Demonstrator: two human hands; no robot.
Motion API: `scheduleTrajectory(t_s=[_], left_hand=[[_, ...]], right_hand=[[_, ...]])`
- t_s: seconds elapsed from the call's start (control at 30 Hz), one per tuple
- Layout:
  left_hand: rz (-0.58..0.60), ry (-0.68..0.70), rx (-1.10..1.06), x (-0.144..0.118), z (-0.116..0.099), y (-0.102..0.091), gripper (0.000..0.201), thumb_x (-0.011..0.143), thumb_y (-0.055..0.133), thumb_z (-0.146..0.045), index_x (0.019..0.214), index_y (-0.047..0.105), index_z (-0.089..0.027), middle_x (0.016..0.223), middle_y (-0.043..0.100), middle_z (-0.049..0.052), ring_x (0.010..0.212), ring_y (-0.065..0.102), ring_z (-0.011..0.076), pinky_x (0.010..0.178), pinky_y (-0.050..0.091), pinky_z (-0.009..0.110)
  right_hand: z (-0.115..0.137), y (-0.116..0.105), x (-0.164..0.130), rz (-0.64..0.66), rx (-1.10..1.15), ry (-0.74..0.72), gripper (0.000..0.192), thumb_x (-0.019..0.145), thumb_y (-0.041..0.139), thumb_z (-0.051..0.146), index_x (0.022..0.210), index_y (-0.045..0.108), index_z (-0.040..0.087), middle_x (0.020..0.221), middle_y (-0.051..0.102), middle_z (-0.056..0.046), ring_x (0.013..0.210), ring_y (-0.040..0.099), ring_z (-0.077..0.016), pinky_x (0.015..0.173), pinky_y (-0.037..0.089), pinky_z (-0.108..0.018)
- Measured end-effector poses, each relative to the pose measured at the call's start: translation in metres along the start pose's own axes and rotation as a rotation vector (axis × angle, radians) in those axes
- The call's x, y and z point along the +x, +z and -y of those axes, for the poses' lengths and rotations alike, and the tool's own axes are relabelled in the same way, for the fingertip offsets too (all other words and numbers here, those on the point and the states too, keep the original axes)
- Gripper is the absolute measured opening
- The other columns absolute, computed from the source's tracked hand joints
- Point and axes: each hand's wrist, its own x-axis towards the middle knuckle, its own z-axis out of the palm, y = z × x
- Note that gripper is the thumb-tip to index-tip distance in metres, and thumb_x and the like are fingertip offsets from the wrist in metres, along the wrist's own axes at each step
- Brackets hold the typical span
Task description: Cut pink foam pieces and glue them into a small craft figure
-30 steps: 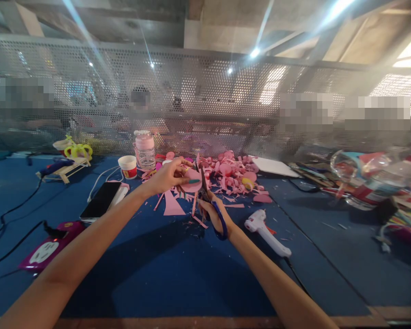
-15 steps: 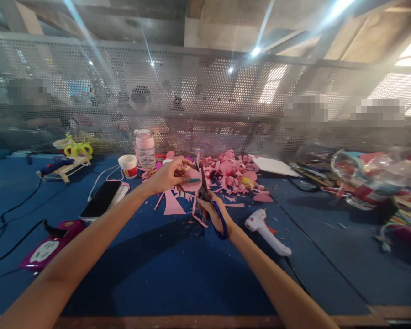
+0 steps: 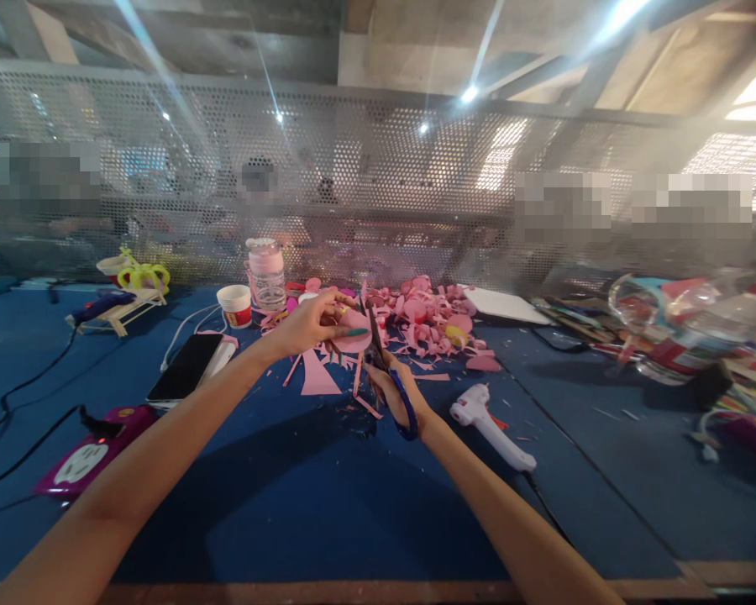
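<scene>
Big blue table (image 3: 328, 504), wide and flat, under everything. Tall metal wall full of little holes (image 3: 365, 185) along the back edge. Messy pile of bottles and craft stuff (image 3: 680, 336) far off to the right. Big heap of pink scraps (image 3: 432, 319) in the middle, near the back, just past both hands. Flat pink triangle piece (image 3: 318, 376) lying on the blue just under the left hand. White glue gun (image 3: 488, 424) lying flat, just to the right of the right wrist. Black phone (image 3: 186, 378) lying flat, to the left of the left arm. Purple power strip (image 3: 91, 454) closer in, on the left, with black wires. Clear bottle with a pink top (image 3: 266, 273) standing up at the back, and 1 small white and red cup (image 3: 235, 305) just beside it.

Left hand (image 3: 308, 323) held up over the table, fingers pinched tight on a round pink paper piece (image 3: 353, 330). Pink piece up in the air, in the middle, right in front of the scrap heap. Right hand (image 3: 394, 391) just below and to the right, fingers hooked through the blue handles and squeezed on the scissors (image 3: 384, 365). Dark blades pointing up, touching the right edge of the pink piece. Blades too small and blurry to tell if open or closed.
</scene>
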Motion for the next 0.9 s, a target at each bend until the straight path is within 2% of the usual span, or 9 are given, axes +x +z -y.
scheduleTrajectory(t_s=[0.3,0.67,0.9], left_hand=[[0.01,0.019,-0.031,0.0005,-0.0022,0.0005,0.037,0.075,0.066,-0.03,0.105,0.049,-0.015,0.071,0.049,-0.003,0.061,0.051,0.0079,0.053,0.041,0.019],[-0.013,0.014,0.018,0.0004,0.0008,0.0007,0.042,0.074,0.067,-0.032,0.108,0.048,-0.015,0.071,0.045,-0.003,0.067,0.05,0.0091,0.055,0.04,0.02],[0.001,0.011,0.008,0.0,0.0006,-0.0002,0.041,0.074,0.067,-0.032,0.107,0.049,-0.016,0.074,0.048,-0.002,0.064,0.051,0.0087,0.052,0.04,0.019]], right_hand=[[0.0003,-0.0011,0.0004,-0.004,-0.018,-0.003,0.022,0.083,0.047,0.04,0.085,0.048,0.018,0.05,0.041,0.007,0.041,0.04,-0.0085,0.042,0.033,-0.022],[0.0,-0.001,0.0005,-0.017,-0.02,-0.01,0.023,0.083,0.047,0.041,0.083,0.048,0.018,0.051,0.041,0.007,0.043,0.04,-0.0084,0.044,0.033,-0.022],[-0.0066,-0.0027,0.0021,0.001,-0.04,-0.029,0.022,0.084,0.047,0.039,0.087,0.051,0.018,0.048,0.042,0.006,0.042,0.039,-0.0094,0.042,0.031,-0.022]])
